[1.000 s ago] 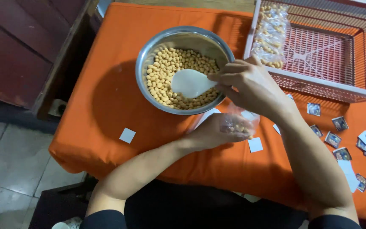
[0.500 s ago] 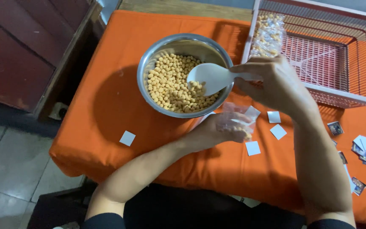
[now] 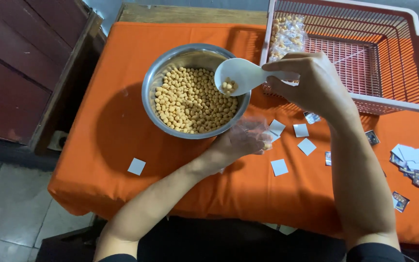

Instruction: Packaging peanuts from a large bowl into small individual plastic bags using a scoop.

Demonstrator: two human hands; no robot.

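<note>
Currently, right hand (image 3: 311, 85) gripped white spoon (image 3: 241, 75) carrying few beans over steel bowl (image 3: 170, 63), left hand (image 3: 233, 145) below it pinched clear bag (image 3: 253, 131).

You are looking at a bright orange cloth (image 3: 136, 73) covering the surface, with a shiny silver steel bowl (image 3: 157, 77) gleaming on it, full of pale yellow-tan round pellets (image 3: 185, 99). Your right hand (image 3: 311, 82) is showing a white plastic spoon (image 3: 241, 73); your left hand (image 3: 236, 145) is showing a clear, glinting bag (image 3: 253, 132). The basket (image 3: 415, 53) is showing pinkish red mesh with a paler rim. White paper squares (image 3: 279, 167) and dark printed cards (image 3: 399, 200) are dotting the orange.
</note>
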